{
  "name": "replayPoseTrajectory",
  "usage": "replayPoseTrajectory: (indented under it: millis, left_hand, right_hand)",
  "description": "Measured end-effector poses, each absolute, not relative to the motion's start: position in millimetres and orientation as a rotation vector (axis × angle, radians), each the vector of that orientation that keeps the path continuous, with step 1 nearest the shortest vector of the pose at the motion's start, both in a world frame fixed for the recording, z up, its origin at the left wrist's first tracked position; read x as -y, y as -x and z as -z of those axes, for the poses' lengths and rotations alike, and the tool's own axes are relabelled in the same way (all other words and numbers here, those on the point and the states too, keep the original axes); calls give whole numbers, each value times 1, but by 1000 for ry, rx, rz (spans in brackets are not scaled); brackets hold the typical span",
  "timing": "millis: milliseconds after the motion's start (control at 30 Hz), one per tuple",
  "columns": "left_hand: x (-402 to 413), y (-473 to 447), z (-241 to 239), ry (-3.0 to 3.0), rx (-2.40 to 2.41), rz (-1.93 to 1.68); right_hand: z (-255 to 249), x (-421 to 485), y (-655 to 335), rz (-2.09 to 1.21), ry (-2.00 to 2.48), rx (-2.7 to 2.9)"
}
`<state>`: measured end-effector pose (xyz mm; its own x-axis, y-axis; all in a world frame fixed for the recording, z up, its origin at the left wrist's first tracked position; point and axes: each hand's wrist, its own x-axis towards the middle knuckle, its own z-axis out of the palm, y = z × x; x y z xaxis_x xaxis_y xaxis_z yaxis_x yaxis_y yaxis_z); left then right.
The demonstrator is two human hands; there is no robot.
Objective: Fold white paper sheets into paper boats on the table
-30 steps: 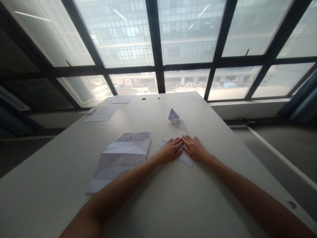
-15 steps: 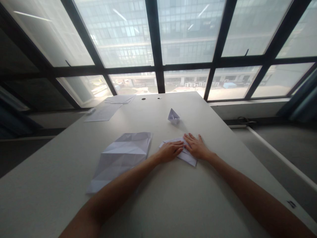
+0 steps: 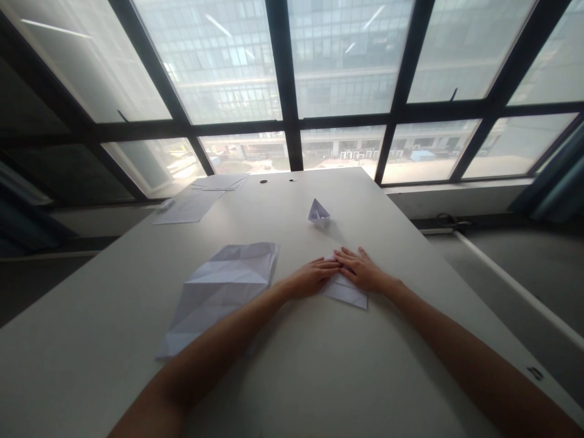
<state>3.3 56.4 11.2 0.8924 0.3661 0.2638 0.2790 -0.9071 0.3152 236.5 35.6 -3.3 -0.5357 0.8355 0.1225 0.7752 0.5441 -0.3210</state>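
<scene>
A small folded sheet of white paper (image 3: 347, 293) lies on the white table (image 3: 292, 377), partly covered by both hands. My left hand (image 3: 312, 277) rests on its left part, fingers stretched out flat toward the right. From the other side my right hand (image 3: 360, 269) presses on the paper with its fingers spread, their tips meeting those of the left hand. Beyond the hands stands a folded paper boat (image 3: 319, 214). Beside my left forearm lies a larger creased sheet (image 3: 223, 286), its near edge partly hidden by that arm.
At the far left of the table are several flat white sheets (image 3: 191, 207) with a small pale object (image 3: 166, 205) at their edge. Two round holes show near the far edge. Large windows (image 3: 342, 61) rise behind the table, and a dark curtain (image 3: 554, 176) hangs at the right.
The folded paper has turned slightly, its near corner shifting right. My fingertips have come together, with the right hand a little further left.
</scene>
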Motion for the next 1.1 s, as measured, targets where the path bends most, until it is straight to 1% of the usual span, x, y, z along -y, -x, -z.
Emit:
replayPoseTrajectory:
  millis: [167, 333, 433, 667, 900, 1100]
  left_hand:
    - [-55, -2, -9, -2857, -554, -280]
    - [-52, -3, -10, -2879, -653, -216]
    - [-49, -4, -11, -2889, -692, -183]
    - [-47, -6, -9, -2902, -733, -204]
    - [-45, -7, -11, -2901, -751, -235]
    - [-43, -8, -19, -2818, -731, -396]
  right_hand:
    - [7, -34, -232, -246, 1454, 2455]
    - [7, -33, -229, -85, 1657, 2317]
    - [6, -30, -226, 9, 1642, 2287]
    - [9, -26, -219, -129, 1525, 2367]
    - [10, -27, -220, -125, 1552, 2372]
    - [6, -29, -223, -82, 1596, 2380]
